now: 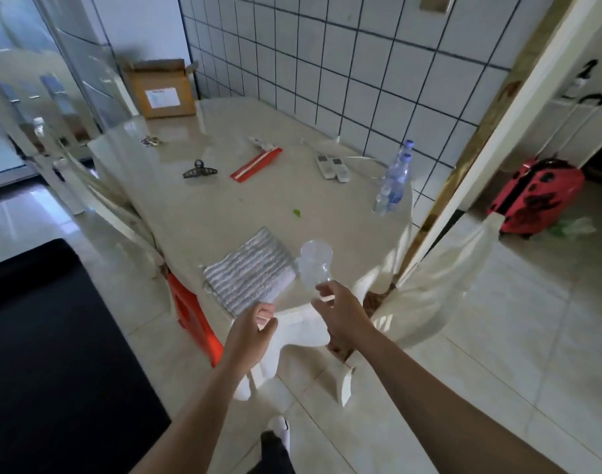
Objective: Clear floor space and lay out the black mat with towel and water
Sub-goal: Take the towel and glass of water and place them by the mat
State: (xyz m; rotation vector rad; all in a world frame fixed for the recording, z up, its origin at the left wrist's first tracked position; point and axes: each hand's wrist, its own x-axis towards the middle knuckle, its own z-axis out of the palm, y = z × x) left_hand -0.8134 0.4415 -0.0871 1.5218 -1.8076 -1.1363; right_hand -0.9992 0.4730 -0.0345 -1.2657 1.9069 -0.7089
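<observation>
One striped towel (251, 271) lies at the counter's (224, 206) near edge; right grip (340, 313) pinches one clear bottle (315, 265); left grip (251, 330) curled, hold unclear.

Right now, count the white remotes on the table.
2. One white remote lies on the table nearer the red packet; the other white remote lies right beside it, nearer the water bottles. None seems hidden.

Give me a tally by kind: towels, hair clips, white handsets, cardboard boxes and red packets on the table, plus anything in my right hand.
Striped towel: 1
Hair clip: 1
White handsets: 2
Cardboard box: 1
Red packet: 1
Clear bottle, held in the right hand: 1
Total: 7
</observation>
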